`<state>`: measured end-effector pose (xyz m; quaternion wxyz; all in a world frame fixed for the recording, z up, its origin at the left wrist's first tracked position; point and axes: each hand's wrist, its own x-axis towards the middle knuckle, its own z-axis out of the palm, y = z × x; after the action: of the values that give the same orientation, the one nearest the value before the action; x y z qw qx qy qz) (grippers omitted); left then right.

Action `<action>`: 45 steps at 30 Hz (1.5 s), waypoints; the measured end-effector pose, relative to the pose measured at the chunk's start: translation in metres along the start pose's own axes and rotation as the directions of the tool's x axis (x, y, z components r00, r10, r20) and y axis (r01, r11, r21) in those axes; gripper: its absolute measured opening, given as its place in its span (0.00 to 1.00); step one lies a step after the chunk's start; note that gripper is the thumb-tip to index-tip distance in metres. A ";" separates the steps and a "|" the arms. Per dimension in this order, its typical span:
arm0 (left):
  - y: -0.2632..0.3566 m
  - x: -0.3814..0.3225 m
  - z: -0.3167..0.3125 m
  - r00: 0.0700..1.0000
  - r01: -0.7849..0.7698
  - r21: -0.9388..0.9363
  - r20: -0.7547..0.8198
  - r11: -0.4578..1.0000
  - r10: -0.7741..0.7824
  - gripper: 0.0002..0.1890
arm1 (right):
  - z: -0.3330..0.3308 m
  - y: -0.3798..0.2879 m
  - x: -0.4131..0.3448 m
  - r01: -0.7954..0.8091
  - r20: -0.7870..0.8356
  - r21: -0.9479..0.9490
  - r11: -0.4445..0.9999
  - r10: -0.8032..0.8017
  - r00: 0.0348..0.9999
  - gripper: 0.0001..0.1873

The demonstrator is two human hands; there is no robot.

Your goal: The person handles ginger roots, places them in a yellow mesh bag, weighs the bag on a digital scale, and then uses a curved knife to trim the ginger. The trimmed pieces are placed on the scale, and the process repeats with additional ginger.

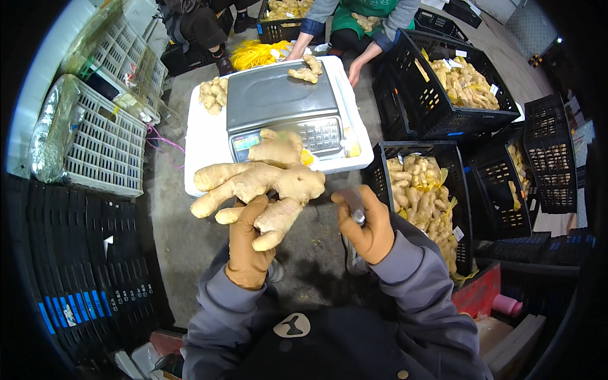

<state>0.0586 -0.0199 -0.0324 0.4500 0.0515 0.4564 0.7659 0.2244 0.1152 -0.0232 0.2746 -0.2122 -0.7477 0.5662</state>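
My left hand (248, 251), in a tan glove, grips a large branching ginger root (289, 183) from below, in front of the scale. To its right, my gloved right hand (373, 232) is closed around a short metal tool (354, 202); motion blur hides its exact kind. A gap separates the tool from the root. Beyond them, a digital scale (280, 97) rests on a white foam box (202, 147), its keypad partly covered by the root. One smaller ginger piece (306, 72) lies on the weighing plate. More ginger (213, 95) sits at the plate's left.
Across the box, a person in a green apron (361, 19) reaches both hands near its far edge. Yellow netting (256, 54) lies beside it. Black crates (427, 147) with bagged ginger (422, 194) stand right. White crates (107, 137) and stacked black crates (80, 256) flank the left.
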 end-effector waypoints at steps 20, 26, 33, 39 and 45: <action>-0.015 -0.004 0.019 0.988 0.125 -0.337 -0.045 0.933 -0.149 0.20 | 0.041 0.012 0.020 0.006 -0.135 -0.171 0.985 -0.029 0.990 0.19; -0.019 -0.006 0.020 0.992 0.123 -0.341 0.035 0.932 -0.118 0.18 | 0.045 0.017 0.020 -0.038 -0.123 -0.077 0.996 0.028 0.992 0.22; -0.014 -0.011 0.032 0.989 0.143 -0.375 0.020 0.916 -0.146 0.14 | 0.043 0.015 0.020 -0.031 -0.119 -0.116 0.993 0.017 0.993 0.21; -0.015 -0.009 0.028 0.989 0.146 -0.350 0.029 0.925 -0.145 0.13 | 0.040 0.018 0.019 0.003 -0.104 -0.272 0.962 -0.032 0.994 0.20; -0.022 -0.003 0.020 0.991 0.131 -0.374 0.036 0.918 -0.126 0.16 | 0.040 0.017 0.020 0.028 -0.088 -0.249 0.968 -0.052 0.995 0.20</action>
<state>0.0844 -0.0051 -0.0365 0.5034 -0.0613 0.3012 0.8076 0.1830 0.1030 -0.0446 0.2922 -0.2559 -0.8030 0.4521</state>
